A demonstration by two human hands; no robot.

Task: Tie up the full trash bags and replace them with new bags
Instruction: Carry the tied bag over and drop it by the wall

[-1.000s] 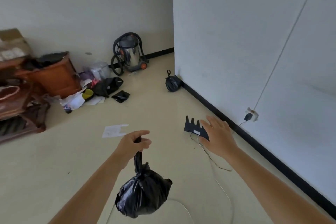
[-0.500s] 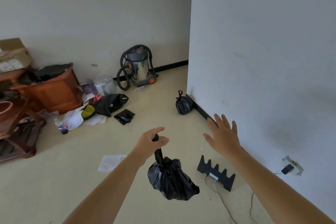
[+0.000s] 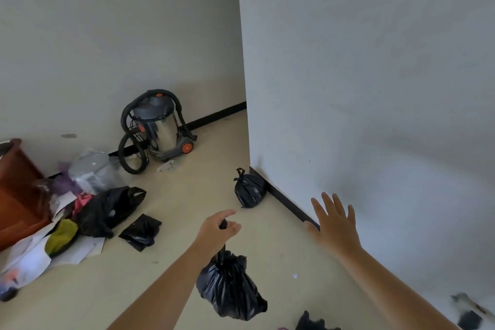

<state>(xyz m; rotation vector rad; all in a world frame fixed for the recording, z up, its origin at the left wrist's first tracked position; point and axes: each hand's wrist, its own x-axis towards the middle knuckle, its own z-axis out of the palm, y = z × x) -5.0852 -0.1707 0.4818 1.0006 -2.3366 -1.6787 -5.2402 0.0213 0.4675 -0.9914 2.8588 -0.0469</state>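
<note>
Tied black bag [image 3: 231, 286] hangs low centre, neck hidden inside left hand [image 3: 218, 230], which grips its knot. Right hand [image 3: 336, 225] spread, empty, centre right by wall. Second tied bag [image 3: 249, 190] on floor mid-frame, against skirting. Bottom-right dark objects blurred, cut off.

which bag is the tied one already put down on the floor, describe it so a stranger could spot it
Find the white wall corner that juts into the room, right of the steel vacuum cleaner. At its foot, against the black baseboard, sits a small tied black bag with its knot pointing up. Unlike the bag hanging from the left hand or the flat, untied black bags by the litter pile, it stands alone, rounded and closed.
</note>
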